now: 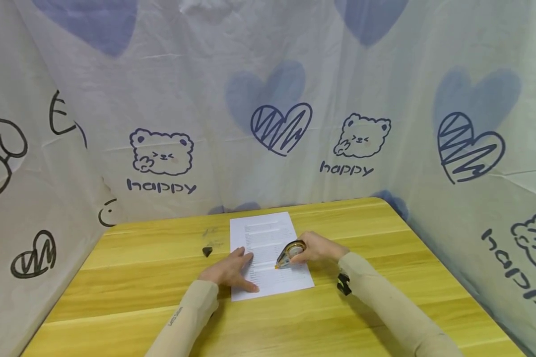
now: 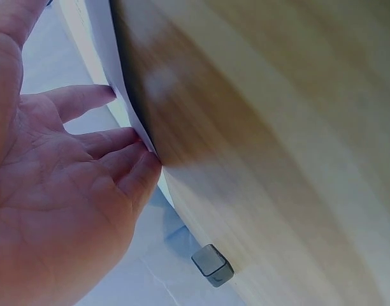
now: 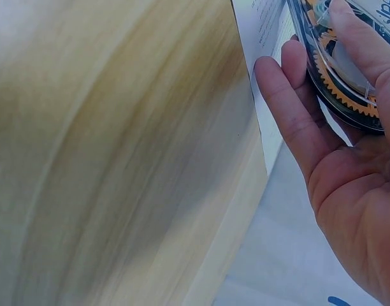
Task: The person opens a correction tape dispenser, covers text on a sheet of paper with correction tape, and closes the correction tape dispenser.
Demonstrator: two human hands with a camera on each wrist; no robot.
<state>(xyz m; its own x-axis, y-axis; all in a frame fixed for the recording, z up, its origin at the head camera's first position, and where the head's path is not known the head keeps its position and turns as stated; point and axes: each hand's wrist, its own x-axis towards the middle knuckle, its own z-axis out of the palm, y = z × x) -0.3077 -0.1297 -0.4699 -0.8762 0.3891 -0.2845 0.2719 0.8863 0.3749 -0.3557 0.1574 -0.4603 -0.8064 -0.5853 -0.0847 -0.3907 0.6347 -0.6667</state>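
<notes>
A printed sheet of paper lies on the wooden table, with white bands across some of its text lines. My right hand grips a correction tape dispenser, its orange tip down at the lower middle of the sheet. In the right wrist view the dispenser's clear case shows orange gear teeth inside, with the thumb across it. My left hand rests on the sheet's left side, fingers spread. The left wrist view shows its fingertips at the paper's edge.
A small black block-like object stands on the table left of the sheet; the left wrist view shows the dark block near the table's edge. White curtains printed with hearts and bears hang behind the table and on both sides.
</notes>
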